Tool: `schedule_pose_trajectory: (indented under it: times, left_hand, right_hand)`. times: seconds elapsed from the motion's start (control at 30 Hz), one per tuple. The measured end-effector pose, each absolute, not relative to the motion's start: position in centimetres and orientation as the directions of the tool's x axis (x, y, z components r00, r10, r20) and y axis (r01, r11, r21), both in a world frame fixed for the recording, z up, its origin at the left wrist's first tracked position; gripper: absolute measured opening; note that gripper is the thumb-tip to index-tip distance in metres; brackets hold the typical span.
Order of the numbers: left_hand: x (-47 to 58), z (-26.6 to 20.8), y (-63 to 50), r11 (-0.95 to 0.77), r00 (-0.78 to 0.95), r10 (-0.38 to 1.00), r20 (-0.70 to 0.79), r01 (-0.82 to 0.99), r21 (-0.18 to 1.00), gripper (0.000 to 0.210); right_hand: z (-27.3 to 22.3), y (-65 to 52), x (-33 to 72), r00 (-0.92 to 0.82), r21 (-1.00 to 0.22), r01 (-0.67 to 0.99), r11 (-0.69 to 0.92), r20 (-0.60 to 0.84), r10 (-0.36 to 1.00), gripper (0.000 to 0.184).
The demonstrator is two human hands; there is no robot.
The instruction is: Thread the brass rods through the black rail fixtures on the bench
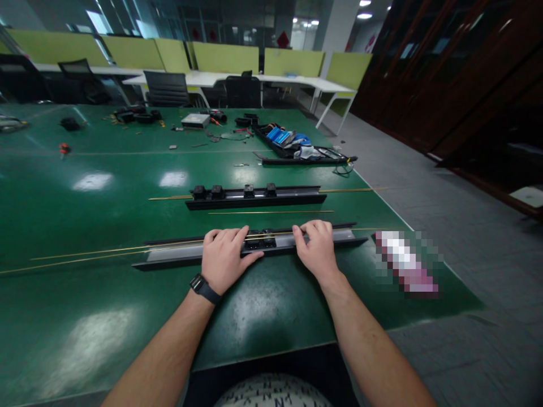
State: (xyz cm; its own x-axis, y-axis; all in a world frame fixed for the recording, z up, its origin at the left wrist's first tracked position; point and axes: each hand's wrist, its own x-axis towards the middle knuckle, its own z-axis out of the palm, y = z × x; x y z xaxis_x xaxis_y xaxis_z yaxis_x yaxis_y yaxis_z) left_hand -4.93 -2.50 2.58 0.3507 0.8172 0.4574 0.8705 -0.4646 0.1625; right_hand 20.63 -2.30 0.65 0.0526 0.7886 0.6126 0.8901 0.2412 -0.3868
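Observation:
A long black channel (173, 252) with a pale inner floor lies across the green table. My left hand (224, 257), with a dark watch on its wrist, grips across the channel, thumb along the front wall and fingers over the far side. Just right of it, small black blocks (266, 241) sit inside the channel. Thin brass rods (97, 251) run lengthwise over the channel and stick out past its left end. My right hand (316, 246) is closed over the channel's right part, thumb and fingers pinching a rod; its fingertips are partly hidden.
Behind lies a second black channel (254, 199) with several blocks and rods. A loose brass rod (271, 212) lies between the channels. A pixelated pink-and-white item (405, 263) is at the right. Farther back are a blue packet (280, 137), a white box (195, 121) and tools.

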Motion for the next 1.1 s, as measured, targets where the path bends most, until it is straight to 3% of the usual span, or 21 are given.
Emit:
schedule_pose_trajectory:
  times: [0.7,1.1]
  left_hand:
    - [-5.05,2.33,-2.45,-0.463,0.348,0.817,0.460,0.871,0.164,0.063]
    - [-5.05,2.44,-2.53,-0.460,0.347,0.821,0.453,0.873,0.165,0.064]
  right_hand:
    - [0.64,-2.10,21.21,0.102,-0.389,0.900,0.195,0.626,0.773,0.027]
    - [0.70,-2.22,20.57,0.058,-0.394,0.885,0.249,0.623,0.780,0.026]
